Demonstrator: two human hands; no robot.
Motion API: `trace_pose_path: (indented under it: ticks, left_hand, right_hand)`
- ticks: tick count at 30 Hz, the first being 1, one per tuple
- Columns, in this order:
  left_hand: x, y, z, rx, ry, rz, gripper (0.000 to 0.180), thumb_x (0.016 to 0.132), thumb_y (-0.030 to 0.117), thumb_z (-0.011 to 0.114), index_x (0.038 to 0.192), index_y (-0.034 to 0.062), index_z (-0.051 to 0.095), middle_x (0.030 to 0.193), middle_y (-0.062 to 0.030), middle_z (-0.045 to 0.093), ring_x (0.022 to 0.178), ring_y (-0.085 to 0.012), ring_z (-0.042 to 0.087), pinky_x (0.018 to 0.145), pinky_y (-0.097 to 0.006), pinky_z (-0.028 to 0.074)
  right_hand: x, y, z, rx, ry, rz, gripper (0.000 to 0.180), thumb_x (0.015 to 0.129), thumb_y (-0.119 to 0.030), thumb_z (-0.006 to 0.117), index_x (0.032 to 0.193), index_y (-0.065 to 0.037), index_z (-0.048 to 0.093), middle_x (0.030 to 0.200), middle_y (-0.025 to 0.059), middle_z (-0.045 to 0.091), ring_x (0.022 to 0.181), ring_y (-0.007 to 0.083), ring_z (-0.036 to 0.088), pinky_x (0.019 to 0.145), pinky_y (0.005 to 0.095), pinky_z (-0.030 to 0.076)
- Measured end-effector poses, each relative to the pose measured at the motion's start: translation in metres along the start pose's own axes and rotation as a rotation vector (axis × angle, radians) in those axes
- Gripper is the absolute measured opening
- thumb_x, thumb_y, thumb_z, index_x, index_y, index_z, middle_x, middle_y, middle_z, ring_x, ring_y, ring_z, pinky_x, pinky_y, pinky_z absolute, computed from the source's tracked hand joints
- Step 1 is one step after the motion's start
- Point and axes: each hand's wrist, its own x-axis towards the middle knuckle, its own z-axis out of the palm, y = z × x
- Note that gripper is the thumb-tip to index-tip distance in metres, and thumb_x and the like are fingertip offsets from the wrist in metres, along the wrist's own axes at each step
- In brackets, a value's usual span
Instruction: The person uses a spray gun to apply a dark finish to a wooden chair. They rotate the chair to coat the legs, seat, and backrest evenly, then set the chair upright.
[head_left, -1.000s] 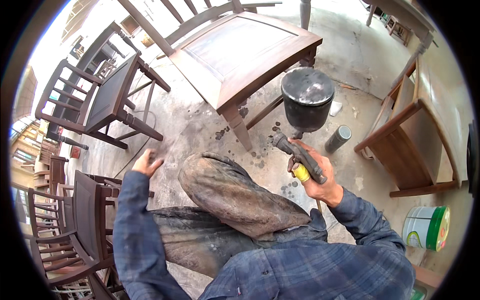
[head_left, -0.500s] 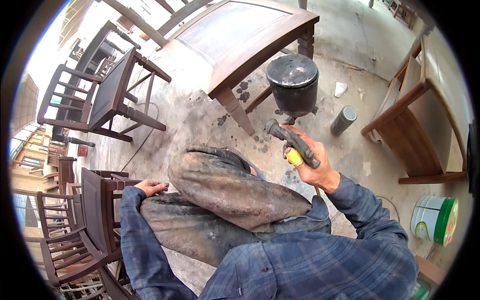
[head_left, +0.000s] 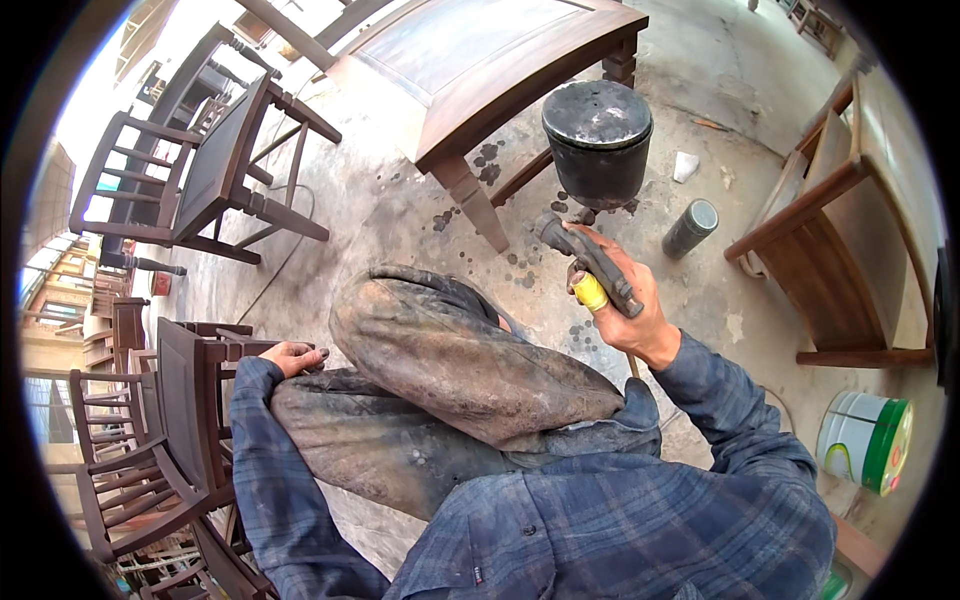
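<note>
"Black gun (head_left: 592,265), spray type prob. Where's it at?"

"In the R hand (head_left: 645,315), above the floor (head_left: 365,215), betw. the worker's bent legs (head_left: 470,365) and a wooden chair (head_left: 470,60). Fingers wrapped firmly round the handle, prob. to steady the weight up top."

"Meaning the pot?"

"Yep, dark lidded pot (head_left: 600,155), just beyond the gun; looks joined from below, held lid-up prob. so nothing spills. Yellow band (head_left: 590,291) by the fingers; tan hose (head_left: 633,367) hangs under the grip, out of the fingers' way."

"And the L hand (head_left: 293,358)?"

"Half-curled, resting by the legs; can't tell if the fingertips pinch anything. Prob. parked there for balance, w/ the worker sitting low."

"Farther out?"

"Grey cylinder (head_left: 690,229) on the floor, R of the pot, prob. kept within reach. White-and-green bucket (head_left: 855,440) far R. Dark chair (head_left: 215,165) to the L, well apart from the wooden one, maybe for elbow room."
</note>
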Motion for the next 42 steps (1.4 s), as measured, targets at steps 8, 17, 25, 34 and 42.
trace_pose_path:
  ticks: [8,17,25,34,42]
  left_hand:
    - [-0.005,0.005,0.003,0.013,0.006,-0.036,0.054,0.098,0.052,0.063,0.115,0.0022,0.073,0.102,-0.0043,0.073,0.094,-0.0111,0.062,0.089,-0.027,0.048]
    - [-0.004,-0.007,0.005,0.053,0.009,-0.05,0.062,0.096,0.061,0.06,0.116,0.0032,0.072,0.103,-0.008,0.073,0.095,-0.0162,0.065,0.089,-0.032,0.051]
    - [-0.011,-0.006,0.006,0.029,-0.002,-0.028,0.058,0.099,0.055,0.061,0.119,0.0018,0.071,0.105,-0.0069,0.073,0.095,-0.015,0.064,0.09,-0.031,0.05]
    - [-0.007,-0.007,0.005,0.037,0.004,-0.038,0.055,0.098,0.052,0.064,0.115,0.0004,0.072,0.103,-0.0066,0.074,0.096,-0.0143,0.064,0.09,-0.029,0.049]
    - [-0.015,0.018,0.002,0.069,0.047,0.001,0.069,0.088,0.072,0.063,0.11,0.0078,0.077,0.105,-0.0112,0.075,0.101,-0.0207,0.066,0.094,-0.036,0.049]
  right_hand:
    - [-0.021,0.033,-0.004,0.041,-0.039,0.123,0.038,0.088,-0.003,0.067,0.124,0.007,0.062,0.133,0.0259,0.063,0.122,0.0338,0.064,0.1,0.035,0.049]
    - [-0.052,0.072,-0.002,0.116,-0.081,0.377,0.043,0.089,-0.004,0.064,0.131,0.004,0.061,0.127,0.0188,0.068,0.111,0.0211,0.066,0.095,0.0314,0.049]
    - [-0.09,0.112,0.017,0.155,-0.127,0.696,0.049,0.089,-0.009,0.062,0.137,-0.001,0.058,0.116,0.0145,0.07,0.1,0.0164,0.063,0.089,0.0294,0.049]
    - [-0.113,0.119,0.069,0.046,-0.039,0.525,0.047,0.09,-0.008,0.065,0.136,-0.002,0.058,0.116,0.0213,0.069,0.104,0.0267,0.071,0.089,0.033,0.052]
    - [-0.108,0.1,0.09,0.07,-0.072,0.389,0.048,0.091,-0.004,0.064,0.137,0.002,0.054,0.13,0.0211,0.065,0.118,0.0287,0.066,0.097,0.0323,0.049]
